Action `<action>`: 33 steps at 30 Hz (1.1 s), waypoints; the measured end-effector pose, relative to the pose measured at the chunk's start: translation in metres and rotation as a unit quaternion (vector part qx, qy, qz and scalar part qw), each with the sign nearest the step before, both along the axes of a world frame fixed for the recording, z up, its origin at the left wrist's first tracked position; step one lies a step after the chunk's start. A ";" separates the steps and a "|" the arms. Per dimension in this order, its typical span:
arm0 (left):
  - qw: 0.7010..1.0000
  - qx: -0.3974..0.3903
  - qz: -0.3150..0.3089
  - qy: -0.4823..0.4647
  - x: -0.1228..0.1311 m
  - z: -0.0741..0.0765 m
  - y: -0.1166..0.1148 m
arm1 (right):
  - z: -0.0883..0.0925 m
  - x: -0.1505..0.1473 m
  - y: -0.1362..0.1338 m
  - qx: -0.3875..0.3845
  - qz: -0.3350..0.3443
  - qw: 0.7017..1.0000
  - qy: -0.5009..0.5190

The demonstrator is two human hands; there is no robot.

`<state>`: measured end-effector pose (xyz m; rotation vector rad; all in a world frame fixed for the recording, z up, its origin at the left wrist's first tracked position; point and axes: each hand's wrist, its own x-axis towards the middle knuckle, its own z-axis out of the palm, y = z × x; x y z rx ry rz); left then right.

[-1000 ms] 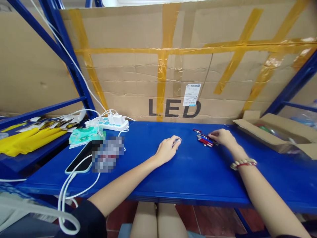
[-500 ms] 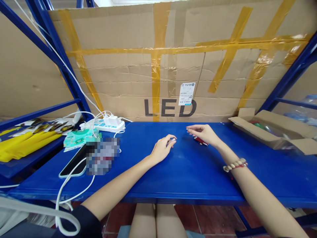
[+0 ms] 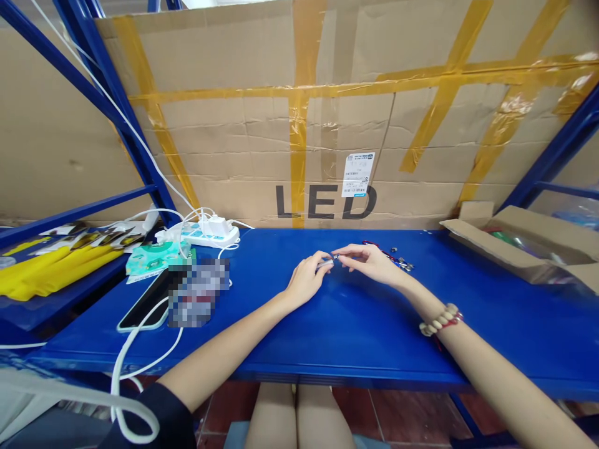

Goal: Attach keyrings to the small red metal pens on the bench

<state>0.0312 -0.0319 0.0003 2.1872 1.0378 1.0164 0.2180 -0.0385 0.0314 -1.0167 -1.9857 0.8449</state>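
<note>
1. I am looking down on a blue worktop [image 3: 355, 337] backed by a taped LED board [image 3: 327, 125].
2. Just in front of the board's lettering, my left hand [image 3: 306, 284] and right hand [image 3: 374, 265] meet. Both are narrowed to a pinch on one small pale piece [image 3: 327, 264].
3. A pile [image 3: 397, 259] of small red and blue parts lies below the lettering's right end, behind my right hand.
4. At the board's left foot are a power strip [image 3: 206, 236] and a phone [image 3: 143, 305].
5. At its right foot is an open carton [image 3: 515, 240].

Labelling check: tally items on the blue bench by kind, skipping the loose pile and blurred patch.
Phone: 1
Power strip: 1
Tissue pack: 1
Open cardboard box: 1
Small part pinched by left hand and right hand: 1
Total: 5
</note>
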 end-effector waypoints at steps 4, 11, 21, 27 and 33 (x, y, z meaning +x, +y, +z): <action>1.000 0.008 -0.008 0.001 0.000 0.001 -0.002 | -0.001 -0.001 0.000 -0.012 0.010 1.000 0.004; 0.999 0.008 -0.028 0.018 -0.001 0.000 -0.003 | -0.002 0.000 0.001 -0.003 -0.004 1.000 0.004; 0.997 0.030 -0.052 0.056 -0.003 0.003 -0.005 | -0.003 0.005 0.004 -0.033 -0.053 0.998 -0.006; 0.996 0.030 -0.059 0.065 -0.003 0.005 -0.009 | 0.001 0.003 0.000 -0.042 -0.068 0.997 -0.010; 0.995 0.043 -0.052 0.073 -0.004 0.009 -0.012 | 0.001 0.003 0.001 -0.049 -0.078 0.996 -0.020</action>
